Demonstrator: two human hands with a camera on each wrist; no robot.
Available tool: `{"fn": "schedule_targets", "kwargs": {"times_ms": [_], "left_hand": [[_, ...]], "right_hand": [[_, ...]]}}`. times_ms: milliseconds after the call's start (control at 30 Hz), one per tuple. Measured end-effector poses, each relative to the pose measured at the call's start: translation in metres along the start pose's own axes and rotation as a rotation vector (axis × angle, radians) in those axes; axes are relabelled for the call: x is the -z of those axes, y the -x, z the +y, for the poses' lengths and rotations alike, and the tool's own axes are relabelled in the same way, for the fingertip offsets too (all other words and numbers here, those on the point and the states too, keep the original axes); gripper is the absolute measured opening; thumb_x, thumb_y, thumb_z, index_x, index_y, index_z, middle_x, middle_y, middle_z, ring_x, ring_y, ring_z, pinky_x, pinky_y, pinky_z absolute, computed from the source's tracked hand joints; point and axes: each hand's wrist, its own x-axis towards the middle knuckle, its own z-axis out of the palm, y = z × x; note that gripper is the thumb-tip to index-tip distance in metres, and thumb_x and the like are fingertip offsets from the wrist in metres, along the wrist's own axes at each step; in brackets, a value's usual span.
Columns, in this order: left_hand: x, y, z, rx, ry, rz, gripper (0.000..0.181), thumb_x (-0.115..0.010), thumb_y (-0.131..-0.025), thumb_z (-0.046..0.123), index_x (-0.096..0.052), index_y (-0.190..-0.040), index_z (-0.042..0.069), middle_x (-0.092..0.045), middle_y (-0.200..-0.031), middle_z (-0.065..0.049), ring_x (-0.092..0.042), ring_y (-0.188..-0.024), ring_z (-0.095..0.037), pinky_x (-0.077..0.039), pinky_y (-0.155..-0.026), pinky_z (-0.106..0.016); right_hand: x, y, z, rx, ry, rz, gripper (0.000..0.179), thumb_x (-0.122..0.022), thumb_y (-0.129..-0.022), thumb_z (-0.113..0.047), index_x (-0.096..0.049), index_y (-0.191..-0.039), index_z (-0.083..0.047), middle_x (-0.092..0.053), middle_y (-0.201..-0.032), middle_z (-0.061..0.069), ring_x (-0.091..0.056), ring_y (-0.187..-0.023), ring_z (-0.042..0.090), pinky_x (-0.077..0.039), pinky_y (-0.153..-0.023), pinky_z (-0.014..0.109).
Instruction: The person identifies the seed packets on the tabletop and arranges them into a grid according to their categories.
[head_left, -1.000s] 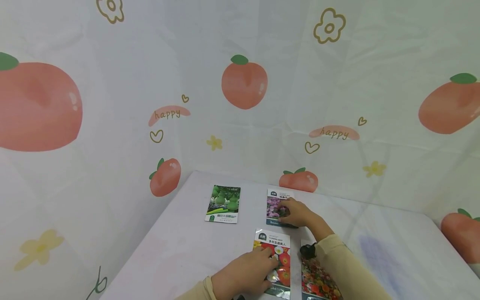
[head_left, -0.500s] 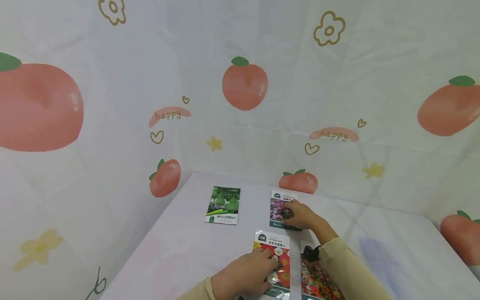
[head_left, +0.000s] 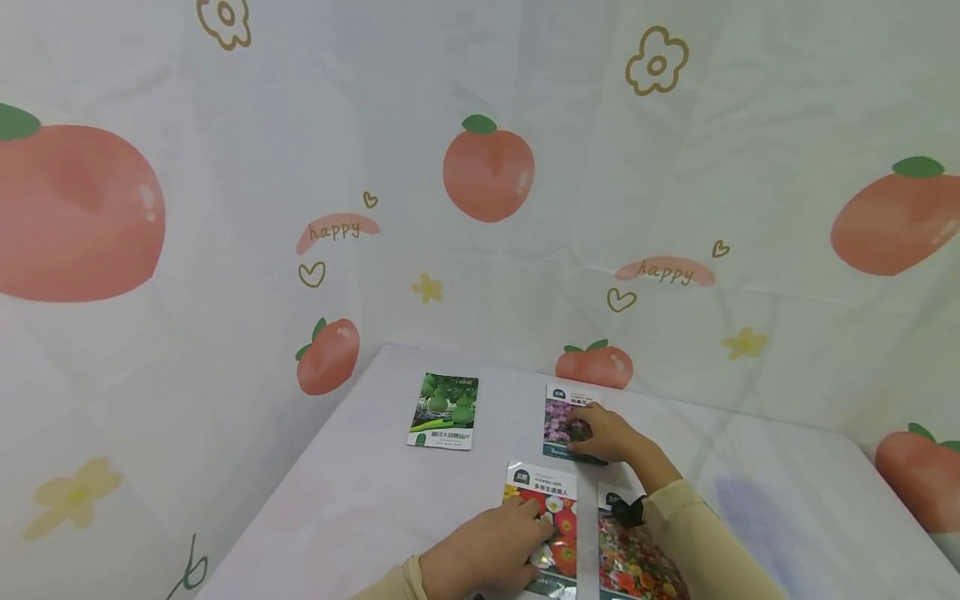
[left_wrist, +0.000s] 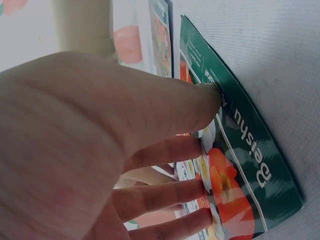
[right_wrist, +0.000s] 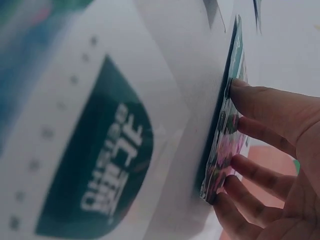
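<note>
Near the far-left corner of the white-covered table (head_left: 360, 500) lay a green gourd packet (head_left: 442, 411), flat, its white strip toward me, well apart from both my hands. Behind the table's far edge rose a pale cloth backdrop (head_left: 405, 75) printed with peaches and flowers.

To the right of that packet and nearer to me, about midway between the table's left and right edges, lay a red flower packet (head_left: 565, 533), its white heading toward the far edge. My left hand (head_left: 487, 546) came over it from the left, fingers spread and fairly straight, their tips on the printed blooms and the thumb on the dark green strip at the near end. That grip was wide; I pressed the packet rather than closing around it.

Beyond it, slightly right and close to the far edge, was a purple flower packet (head_left: 557, 421). My right hand (head_left: 606, 433) reached it from the right with a wide, spread grip, thumb at its near end and fingertips along its printed face. I could not tell whether it lay fully flat.

Rightmost and nearer to me, just beside the red flower packet, lay a mixed-flower packet (head_left: 637, 558), partly covered by my right sleeve (head_left: 712, 533).
</note>
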Motion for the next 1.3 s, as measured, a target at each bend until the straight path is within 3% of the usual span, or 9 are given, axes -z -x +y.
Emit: {"fn": "schedule_targets", "kwargs": {"times_ms": [933, 1300], "left_hand": [[-0.002, -0.001, -0.001, -0.002, -0.004, -0.006, 0.04, -0.079, -0.095, 0.044, -0.071, -0.132, 0.031, -0.064, -0.128, 0.011, -0.057, -0.109, -0.006, -0.058, -0.099, -0.03], [-0.002, -0.002, -0.001, 0.009, 0.003, -0.017, 0.039, -0.079, -0.095, 0.044, -0.07, -0.132, 0.031, -0.064, -0.127, 0.012, -0.056, -0.108, -0.006, -0.057, -0.099, -0.03]], "right_hand": [[0.002, 0.013, 0.021, -0.01, -0.007, 0.004, 0.045, -0.085, -0.089, -0.032, -0.07, -0.127, -0.013, -0.061, -0.138, 0.023, -0.063, -0.12, 0.041, -0.051, -0.102, 0.064], [0.007, 0.02, 0.024, 0.018, -0.005, 0.015, 0.044, -0.085, -0.089, -0.03, -0.071, -0.125, -0.01, -0.063, -0.132, 0.022, -0.065, -0.115, 0.041, -0.052, -0.1, 0.065]]}}
